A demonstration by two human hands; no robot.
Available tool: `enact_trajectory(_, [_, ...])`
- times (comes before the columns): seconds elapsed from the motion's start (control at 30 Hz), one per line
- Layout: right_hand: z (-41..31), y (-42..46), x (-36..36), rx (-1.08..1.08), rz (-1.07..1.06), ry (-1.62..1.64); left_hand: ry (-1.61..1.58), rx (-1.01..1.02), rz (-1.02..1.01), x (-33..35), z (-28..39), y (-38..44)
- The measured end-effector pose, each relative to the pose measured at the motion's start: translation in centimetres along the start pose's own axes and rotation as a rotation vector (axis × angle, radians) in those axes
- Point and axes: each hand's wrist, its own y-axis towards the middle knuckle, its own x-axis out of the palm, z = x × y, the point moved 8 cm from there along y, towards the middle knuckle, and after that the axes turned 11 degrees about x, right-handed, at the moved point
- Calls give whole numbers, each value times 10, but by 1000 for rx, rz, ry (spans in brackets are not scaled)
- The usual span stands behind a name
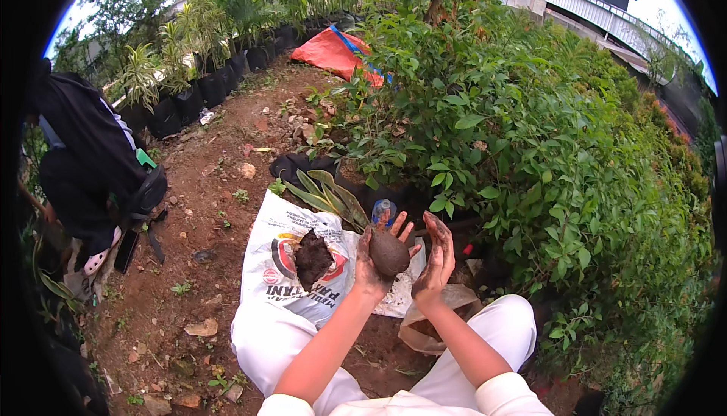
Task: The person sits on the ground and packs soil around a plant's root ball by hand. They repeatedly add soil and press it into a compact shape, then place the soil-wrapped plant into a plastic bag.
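A round ball of dark, moist soil (389, 253) rests in my left hand (368, 273), whose fingers spread behind it. My right hand (438, 257) is held upright just right of the ball, cupped, with its fingers apart and soil smeared on them. Beneath my hands lies a white sheet (396, 301) dotted with soil. To the left is a printed white plastic sack (262, 240), torn at the top side, with dark potting soil (313, 260) showing in the hole. A translucent plastic bag (419, 332) stands partly behind my right forearm.
A blue-tinted plastic bottle (383, 210) and snake plant leaves (332, 194) are just beyond my hands. Dense shrubs (511, 149) crowd the right. A person in dark clothing (85, 143) is at left. Black planter bags (190, 101) and an orange tarp (326, 52) lie farther back.
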Motion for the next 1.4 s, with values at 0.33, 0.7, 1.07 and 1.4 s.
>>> enact_trajectory(0.33, [13, -13, 36, -219, -355, -494, -63, -86, 187, -18, -2, -8])
enact_trajectory(0.7, [2, -11, 11, -106, -122, -207, -154, -139, -101, -3, -3, -4])
enact_trajectory(1.07, [16, -25, 38, -132, -259, -460, -160, -142, -86, -9, -11, -4])
enact_trajectory(1.4, [-9, -12, 27, -307, -226, -556, -32, -86, 62, -23, -11, 0])
